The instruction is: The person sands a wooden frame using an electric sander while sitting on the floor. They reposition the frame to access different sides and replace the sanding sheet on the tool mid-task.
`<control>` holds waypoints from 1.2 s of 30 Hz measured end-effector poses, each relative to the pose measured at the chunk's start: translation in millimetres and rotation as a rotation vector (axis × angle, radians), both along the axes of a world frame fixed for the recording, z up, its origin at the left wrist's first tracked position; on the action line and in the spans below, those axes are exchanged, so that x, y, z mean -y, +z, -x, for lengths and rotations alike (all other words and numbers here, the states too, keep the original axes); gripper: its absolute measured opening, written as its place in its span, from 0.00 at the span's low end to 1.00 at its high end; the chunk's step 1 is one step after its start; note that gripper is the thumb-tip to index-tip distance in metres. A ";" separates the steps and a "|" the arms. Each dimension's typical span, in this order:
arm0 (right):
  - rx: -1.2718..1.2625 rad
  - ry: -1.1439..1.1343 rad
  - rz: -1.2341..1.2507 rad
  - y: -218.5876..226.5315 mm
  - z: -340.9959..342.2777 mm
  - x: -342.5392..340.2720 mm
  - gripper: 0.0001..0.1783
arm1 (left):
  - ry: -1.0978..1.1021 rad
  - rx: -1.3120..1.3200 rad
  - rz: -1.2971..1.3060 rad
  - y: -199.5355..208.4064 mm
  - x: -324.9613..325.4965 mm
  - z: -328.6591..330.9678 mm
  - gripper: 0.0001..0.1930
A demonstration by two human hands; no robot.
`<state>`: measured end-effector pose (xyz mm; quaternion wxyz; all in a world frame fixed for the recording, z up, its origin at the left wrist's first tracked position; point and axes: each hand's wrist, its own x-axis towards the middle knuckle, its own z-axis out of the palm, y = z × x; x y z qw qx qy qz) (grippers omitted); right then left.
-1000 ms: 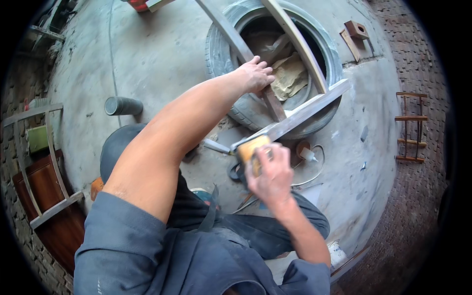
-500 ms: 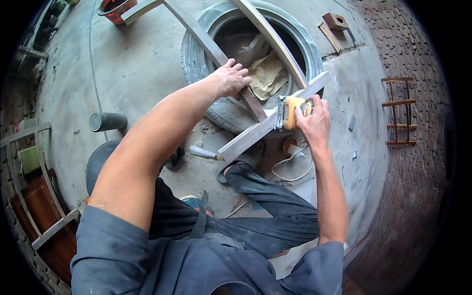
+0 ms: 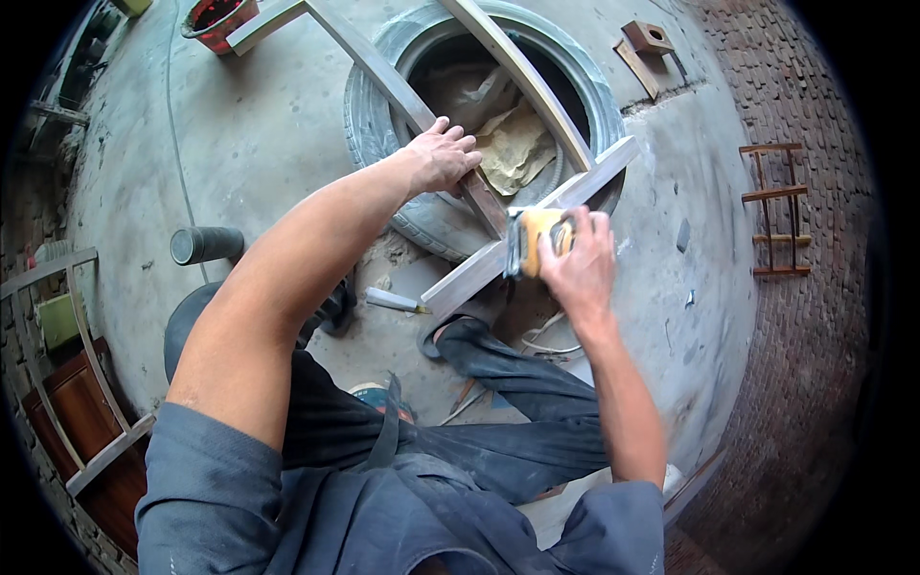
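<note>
A grey wooden frame (image 3: 474, 270) lies across an old tyre (image 3: 376, 105) on the concrete floor. My left hand (image 3: 443, 157) presses down on one of the frame's rails where it rests on the tyre's near wall. My right hand (image 3: 575, 261) grips a yellow sanding block (image 3: 530, 237) and holds it on the frame's near crossbar. My legs in dark trousers sit just below the frame.
Crumpled paper (image 3: 513, 144) fills the tyre's hole. A dark cylinder (image 3: 204, 244) lies at the left, a red tub (image 3: 218, 19) at the top left. A small wooden rack (image 3: 774, 206) leans on the brick wall at right. Another grey frame (image 3: 81, 383) and a brown panel stand at the left.
My right hand slid the sanding block up the crossbar toward the tyre, then back down a little. My left hand stayed pressed on the rail.
</note>
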<state>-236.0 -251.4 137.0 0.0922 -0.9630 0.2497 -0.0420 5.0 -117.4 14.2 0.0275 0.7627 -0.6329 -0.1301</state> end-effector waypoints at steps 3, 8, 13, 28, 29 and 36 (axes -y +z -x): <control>0.049 0.044 0.005 -0.5 1.3 -1.8 0.23 | 0.001 -0.002 0.005 2.0 2.2 0.7 0.23; 0.020 -0.047 0.070 -3.0 -14.9 24.0 0.22 | 0.003 -0.021 0.025 -0.5 -0.6 0.1 0.23; 0.032 0.075 -0.041 1.1 12.2 -28.7 0.23 | 0.000 -0.004 0.033 1.5 -0.8 1.6 0.23; -0.003 0.219 -0.099 11.7 29.2 -53.7 0.22 | -0.004 -0.010 0.048 0.6 -1.8 0.1 0.20; -0.011 0.212 -0.072 9.6 28.5 -47.7 0.21 | -0.004 -0.012 0.048 1.8 0.5 0.7 0.20; 0.232 0.474 0.135 7.7 19.6 -27.2 0.20 | 0.001 -0.004 0.037 0.7 -2.0 3.0 0.20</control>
